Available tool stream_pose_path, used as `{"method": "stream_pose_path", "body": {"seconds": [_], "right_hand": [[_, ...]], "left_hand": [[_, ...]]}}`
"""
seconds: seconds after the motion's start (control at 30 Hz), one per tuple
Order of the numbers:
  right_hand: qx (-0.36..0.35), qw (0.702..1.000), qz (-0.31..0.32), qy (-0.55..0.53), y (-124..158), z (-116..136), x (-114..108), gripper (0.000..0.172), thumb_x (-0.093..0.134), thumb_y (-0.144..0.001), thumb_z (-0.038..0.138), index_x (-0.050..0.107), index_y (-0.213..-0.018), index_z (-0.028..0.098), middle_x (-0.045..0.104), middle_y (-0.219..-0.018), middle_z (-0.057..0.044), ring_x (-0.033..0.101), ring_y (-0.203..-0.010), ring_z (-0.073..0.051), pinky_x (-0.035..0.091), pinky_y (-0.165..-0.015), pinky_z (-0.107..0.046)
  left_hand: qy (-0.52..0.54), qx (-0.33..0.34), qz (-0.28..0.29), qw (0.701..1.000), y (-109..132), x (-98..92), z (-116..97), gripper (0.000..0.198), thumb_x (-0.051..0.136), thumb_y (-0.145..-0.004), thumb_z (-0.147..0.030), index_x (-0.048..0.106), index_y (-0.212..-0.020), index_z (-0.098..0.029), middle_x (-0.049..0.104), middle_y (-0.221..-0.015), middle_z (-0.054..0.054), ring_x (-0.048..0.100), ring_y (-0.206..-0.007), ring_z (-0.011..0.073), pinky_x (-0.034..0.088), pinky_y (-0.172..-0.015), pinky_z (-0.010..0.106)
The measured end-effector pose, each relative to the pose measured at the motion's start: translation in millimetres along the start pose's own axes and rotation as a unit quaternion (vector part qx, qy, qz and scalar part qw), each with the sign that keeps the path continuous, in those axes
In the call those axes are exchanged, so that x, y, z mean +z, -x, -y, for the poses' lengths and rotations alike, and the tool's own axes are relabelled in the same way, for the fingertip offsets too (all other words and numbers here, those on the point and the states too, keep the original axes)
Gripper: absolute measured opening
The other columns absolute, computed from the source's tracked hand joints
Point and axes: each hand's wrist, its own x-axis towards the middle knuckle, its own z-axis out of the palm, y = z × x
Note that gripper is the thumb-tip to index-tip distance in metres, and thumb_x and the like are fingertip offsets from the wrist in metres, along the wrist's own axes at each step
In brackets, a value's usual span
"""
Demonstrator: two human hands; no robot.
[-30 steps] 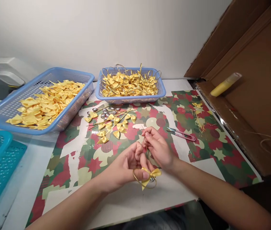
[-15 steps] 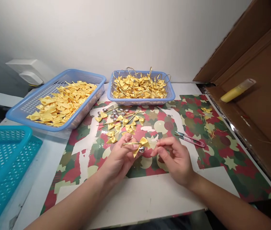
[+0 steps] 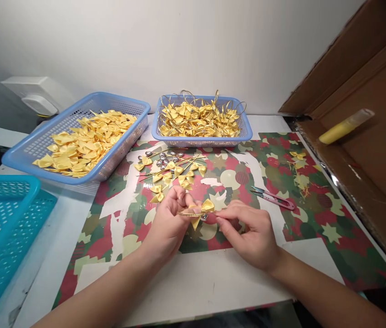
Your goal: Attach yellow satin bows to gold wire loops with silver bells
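Note:
My left hand point(image 3: 174, 218) is closed on a yellow satin bow point(image 3: 208, 206) that has a gold cord and a silver bell point(image 3: 204, 217) against it. The cord runs across the left fingers toward the bow. My right hand point(image 3: 251, 232) is closed in a pinch beside the bow, thumb and forefinger at the end of the gold cord; the exact grip is too small to make out. Beyond my left hand lie several loose yellow bows point(image 3: 186, 179), silver bells point(image 3: 163, 157) and gold cords on the patterned sheet.
A blue basket point(image 3: 99, 175) of yellow bows stands at back left, another blue basket point(image 3: 201, 144) with corded bows at back centre. A teal basket point(image 3: 25, 182) is at left. Pink thread snips point(image 3: 275, 199) lie right, near a cardboard wall point(image 3: 367, 77) with a yellow tube point(image 3: 345, 127).
My right hand has moved left, up to the bow, and its fingertips now meet the cord end. The bow in my left hand has tilted slightly. The view has shifted a little.

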Motion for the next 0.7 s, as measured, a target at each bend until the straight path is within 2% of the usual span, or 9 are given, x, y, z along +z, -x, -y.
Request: {"method": "stream_pose_path", "body": {"seconds": [0.23,0.7], "right_hand": [[-0.037,0.999,-0.001,-0.012,-2.2,1.9,-0.5,0.017,0.058,-0.081,0.002,0.066,-0.081,0.018,0.064,-0.061,0.0,0.051,-0.052,-0.011,0.044,-0.055,-0.028],[-0.041,0.999,0.008,-0.033,-1.0,3.4,-1.5,0.021,0.056,-0.081,0.001,0.067,-0.085,0.018,0.063,-0.061,0.001,0.051,-0.053,-0.012,0.043,-0.056,-0.03]], "left_hand": [[-0.022,0.04,0.031,0.998,2.8,-2.5,-2.2,0.046,0.08,-0.068,-0.011,0.036,-0.076,-0.021,0.056,-0.063,-0.008,0.058,-0.068,0.0096,0.047,-0.063,0.019],[-0.062,0.097,0.062,0.991,7.3,-1.5,-9.3,0.041,0.078,-0.071,-0.011,0.039,-0.076,-0.021,0.057,-0.067,-0.006,0.06,-0.073,0.0123,0.048,-0.067,0.023]]}}
